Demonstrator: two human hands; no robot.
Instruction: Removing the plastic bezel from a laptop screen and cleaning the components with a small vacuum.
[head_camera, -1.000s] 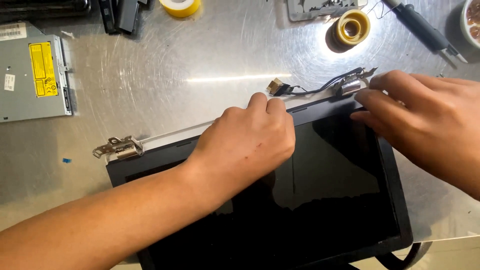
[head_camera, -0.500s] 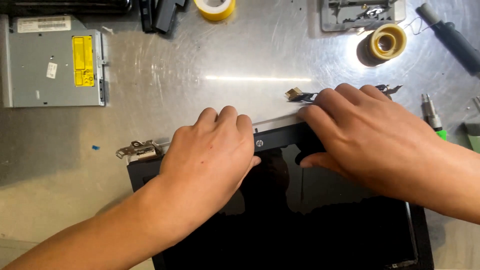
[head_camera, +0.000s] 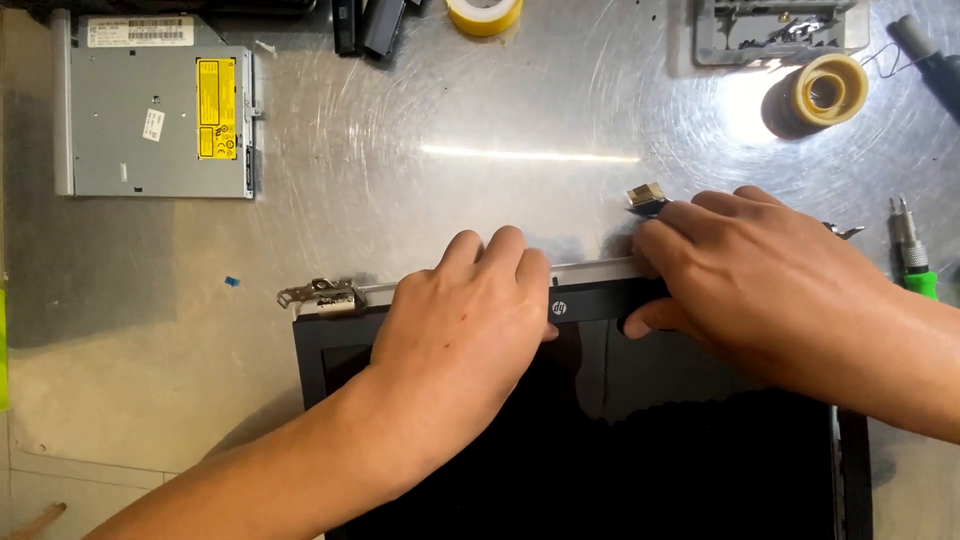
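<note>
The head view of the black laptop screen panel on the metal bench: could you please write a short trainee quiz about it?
1. True or false: both hands rest on the black laptop screen panel.
2. Which lies nearest the left hand: A yellow tape roll, B silver metal hinge, C grey optical drive?
3. What juts out beyond the right hand's fingertips?

Key: 1 true; 2 B; 3 a small gold-tipped cable connector.

We're counting two hands, left hand (head_camera: 470, 320) and right hand (head_camera: 760, 290), both pressing on one laptop screen panel (head_camera: 600, 440). We're also seeing one optical drive (head_camera: 155, 110), two yellow tape rolls (head_camera: 484, 14) (head_camera: 826, 90), one green-handled screwdriver (head_camera: 912, 255), one metal hinge (head_camera: 320, 294).
</note>
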